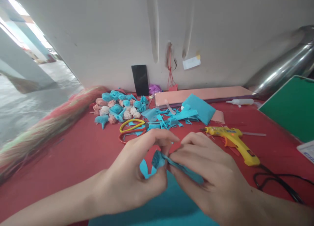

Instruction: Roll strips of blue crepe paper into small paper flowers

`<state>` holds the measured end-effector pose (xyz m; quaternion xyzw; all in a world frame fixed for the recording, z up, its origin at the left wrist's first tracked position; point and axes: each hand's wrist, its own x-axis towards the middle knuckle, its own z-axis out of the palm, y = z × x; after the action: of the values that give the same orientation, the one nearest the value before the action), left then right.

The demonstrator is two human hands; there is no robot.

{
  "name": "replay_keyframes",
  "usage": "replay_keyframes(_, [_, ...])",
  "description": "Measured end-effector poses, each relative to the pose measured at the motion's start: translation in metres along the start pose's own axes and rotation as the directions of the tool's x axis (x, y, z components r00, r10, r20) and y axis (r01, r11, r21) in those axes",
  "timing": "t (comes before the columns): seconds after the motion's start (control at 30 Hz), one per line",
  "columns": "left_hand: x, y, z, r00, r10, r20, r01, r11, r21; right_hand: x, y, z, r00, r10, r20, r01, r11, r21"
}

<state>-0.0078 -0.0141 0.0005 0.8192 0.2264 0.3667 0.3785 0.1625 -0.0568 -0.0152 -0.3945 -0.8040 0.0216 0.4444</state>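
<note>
Between my hands is a strip of blue crepe paper (183,169), rolled into a small bud at its left end. My left hand (144,173) pinches the rolled bud between thumb and fingers. The fingers of my right hand (208,167) are closed on the flat, folded length of the same strip. Below them lies a larger blue sheet (157,206), partly covered by my hands and wrists. Just beyond my left hand are scissors (132,126) with one yellow and one red handle; their blades are partly hidden among blue scraps.
Several blue, pink and white paper flowers (116,105) are heaped at the back left. Blue paper scraps (171,118) lie in the middle. A yellow glue gun (233,141) with a black cord rests at right, near a white bottle (241,102). A dark phone (140,79) leans against the wall.
</note>
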Motion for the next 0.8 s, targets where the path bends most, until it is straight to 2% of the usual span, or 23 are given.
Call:
replay_keyframes(0.1, [0.0002, -0.0007, 0.0004, 0.997, -0.059, -0.044, 0.06, 0.998, 0.023, -0.0006, 0.0, -0.001, 0.998, -0.07, 0.001, 0.07, 0.987, -0.142])
replay_keyframes(0.2, [0.0, -0.0023, 0.0019, 0.992, -0.095, -0.08, 0.098, 0.994, 0.039, -0.0013, -0.0005, -0.0013, 0.996, -0.084, 0.016, 0.086, 0.977, -0.195])
replay_keyframes(0.43, [0.0012, -0.0037, 0.0036, 0.989, -0.135, -0.056, 0.135, 0.991, 0.008, -0.0066, 0.0014, 0.0023, 0.986, -0.134, 0.1, 0.157, 0.947, -0.28])
replay_keyframes(0.6, [-0.0024, -0.0042, -0.0012, 0.993, -0.085, 0.078, 0.081, 0.995, 0.054, -0.0079, 0.003, 0.0021, 0.959, -0.249, 0.133, 0.281, 0.89, -0.36])
replay_keyframes(0.8, [-0.0029, -0.0049, -0.0051, 0.987, 0.074, 0.143, -0.093, 0.987, 0.134, -0.0065, 0.0004, -0.0007, 0.958, -0.269, 0.098, 0.285, 0.876, -0.388])
